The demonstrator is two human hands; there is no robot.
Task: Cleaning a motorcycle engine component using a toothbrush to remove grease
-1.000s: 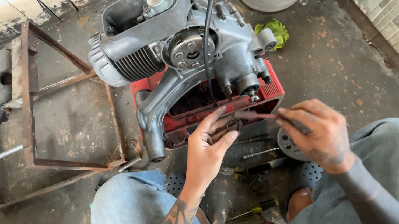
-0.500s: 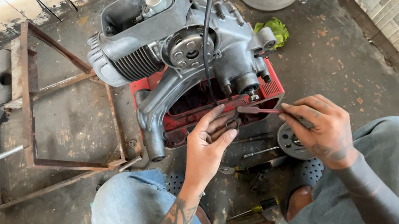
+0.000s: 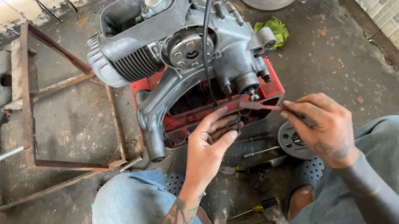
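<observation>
Gasket-like dark ring (image 3: 232, 125), thin and flexible, sits pinched in the left hand (image 3: 211, 148), fingers curled closed around it, just before the red plastic crate (image 3: 274, 88). Right hand (image 3: 323, 128) grips a slim reddish-handled tool (image 3: 261, 106), its tip meeting the ring. Above, a ribbed grey cast-metal engine (image 3: 183, 49) rests on the crate; a round metal disc (image 3: 292, 140) lies on stained concrete.
</observation>
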